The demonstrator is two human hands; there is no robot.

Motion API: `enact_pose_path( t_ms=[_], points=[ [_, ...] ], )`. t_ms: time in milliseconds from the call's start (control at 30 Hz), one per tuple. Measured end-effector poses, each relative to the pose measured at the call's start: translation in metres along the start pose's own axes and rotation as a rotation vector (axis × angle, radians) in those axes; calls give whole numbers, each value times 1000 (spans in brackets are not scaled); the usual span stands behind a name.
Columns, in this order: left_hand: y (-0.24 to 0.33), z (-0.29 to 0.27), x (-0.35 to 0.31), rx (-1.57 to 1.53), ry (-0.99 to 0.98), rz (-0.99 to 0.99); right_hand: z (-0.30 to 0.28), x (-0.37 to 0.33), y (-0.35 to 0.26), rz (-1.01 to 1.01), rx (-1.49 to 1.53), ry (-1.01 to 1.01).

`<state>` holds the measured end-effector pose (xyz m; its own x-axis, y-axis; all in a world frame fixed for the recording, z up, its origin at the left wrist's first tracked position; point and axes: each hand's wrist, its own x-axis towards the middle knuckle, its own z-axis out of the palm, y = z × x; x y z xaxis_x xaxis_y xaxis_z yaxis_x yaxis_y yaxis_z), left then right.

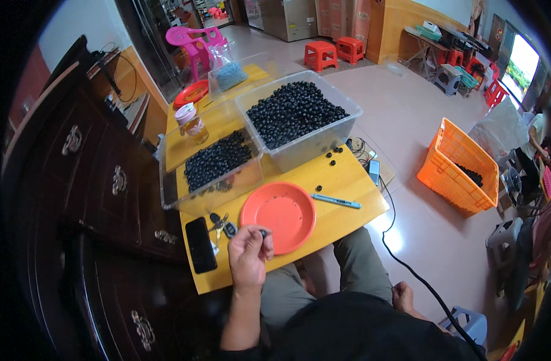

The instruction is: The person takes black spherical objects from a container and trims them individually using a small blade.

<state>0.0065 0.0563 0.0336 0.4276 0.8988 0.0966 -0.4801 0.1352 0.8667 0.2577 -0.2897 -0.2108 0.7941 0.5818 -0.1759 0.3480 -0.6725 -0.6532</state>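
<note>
My left hand [248,256] is raised at the near edge of the yellow table, thumb and fingers pinched on a small black round piece [263,233]. Just behind it lies a shallow orange-red plastic dish [281,210] with a few dark specks. Low beside my right thigh, my right hand [402,296] looks closed, and what it holds, if anything, is hidden. Beyond the dish, a large clear bin [287,157] is heaped with small black pieces [296,111]. To its left, a lower clear tray [167,174] holds more of them.
A phone [201,245] and keys [217,224] lie left of the dish, a teal pen [337,201] to its right. Several loose black pieces dot the right edge. A lidded jar [192,124] stands behind the tray. A black cable [402,256] and orange crate [459,171] are right.
</note>
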Motion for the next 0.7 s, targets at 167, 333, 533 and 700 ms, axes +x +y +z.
enact_pose_path(
  t_ms=[167,333,533,700],
  points=[
    [-36,-38,-67,9,151,-82,-34,-28,26,42,-12,-392],
    [-64,-57,-106,86,189,-157,-77,-50,-7,38,109,-744],
    [-97,-57,-132,86,118,-240,-53,-56,-37,101,432,-639],
    [-114,-56,-139,85,101,-264,-22,-27,-78,-1014,-392,-286]
  ],
)
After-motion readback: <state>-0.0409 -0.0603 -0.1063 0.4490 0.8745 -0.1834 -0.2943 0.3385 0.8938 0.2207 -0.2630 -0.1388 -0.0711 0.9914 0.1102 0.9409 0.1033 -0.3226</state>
